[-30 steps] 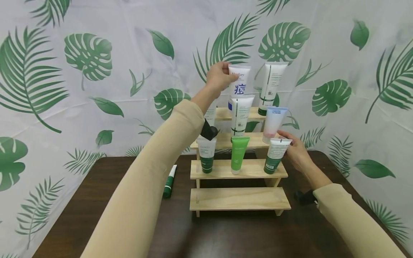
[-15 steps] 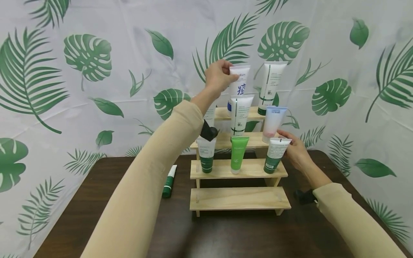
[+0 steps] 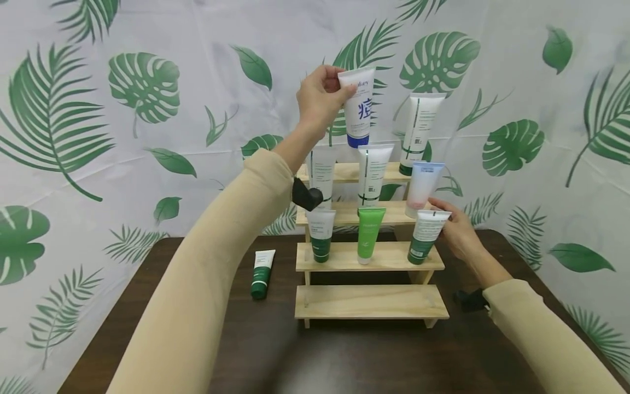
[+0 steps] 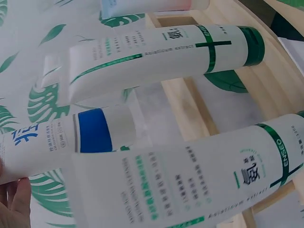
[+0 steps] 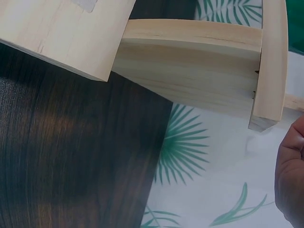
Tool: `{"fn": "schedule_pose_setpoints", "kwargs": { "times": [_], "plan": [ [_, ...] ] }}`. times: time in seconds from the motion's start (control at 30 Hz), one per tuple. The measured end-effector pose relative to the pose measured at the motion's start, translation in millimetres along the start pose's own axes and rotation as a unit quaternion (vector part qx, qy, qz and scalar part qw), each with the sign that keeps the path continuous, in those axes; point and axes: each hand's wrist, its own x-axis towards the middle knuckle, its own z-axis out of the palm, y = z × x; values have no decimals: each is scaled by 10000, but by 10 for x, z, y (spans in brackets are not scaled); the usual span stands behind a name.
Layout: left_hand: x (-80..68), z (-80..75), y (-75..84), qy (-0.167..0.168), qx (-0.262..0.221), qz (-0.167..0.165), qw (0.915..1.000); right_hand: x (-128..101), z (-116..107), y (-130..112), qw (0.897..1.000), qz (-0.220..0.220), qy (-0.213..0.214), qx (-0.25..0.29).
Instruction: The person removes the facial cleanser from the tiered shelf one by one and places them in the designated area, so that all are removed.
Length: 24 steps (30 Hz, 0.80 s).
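Note:
My left hand [image 3: 322, 98] pinches the crimped top end of a white tube with a blue cap [image 3: 361, 106]. The tube hangs upright, cap down and slightly tilted, above the top shelf. In the left wrist view my fingers are just visible at the left edge, beside the blue cap [image 4: 95, 130]. At the right end of the third shelf up, my right hand [image 3: 460, 230] grips the wooden display rack [image 3: 369, 303]; a white-and-green tube [image 3: 428, 235] partly hides its fingers. The right wrist view shows only part of this hand [image 5: 292, 175], beside the wooden frame.
Several tubes stand on the rack, including a bright green one [image 3: 369, 232], a pale blue-pink one [image 3: 424, 183] and a tall white one [image 3: 420, 128] at top right. Another white-and-green tube [image 3: 262, 273] lies on the dark table [image 3: 246, 339] to the left.
My left hand has raised the blue-capped tube up and slightly left, off the top shelf. My right hand keeps its place at the rack. The view has shifted slightly.

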Motion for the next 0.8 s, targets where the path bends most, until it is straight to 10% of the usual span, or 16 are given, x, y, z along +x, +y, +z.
{"fn": "schedule_pose_setpoints", "kwargs": {
  "times": [0.43,0.8],
  "plan": [
    [-1,-651,251,730,-1438,877,9830,-8,7,12,9999,-9,5,-125],
    [-172,-1564,18,1363,-1188,99,9835,-2,10,17,9997,-91,-18,-222]
  ]
}}
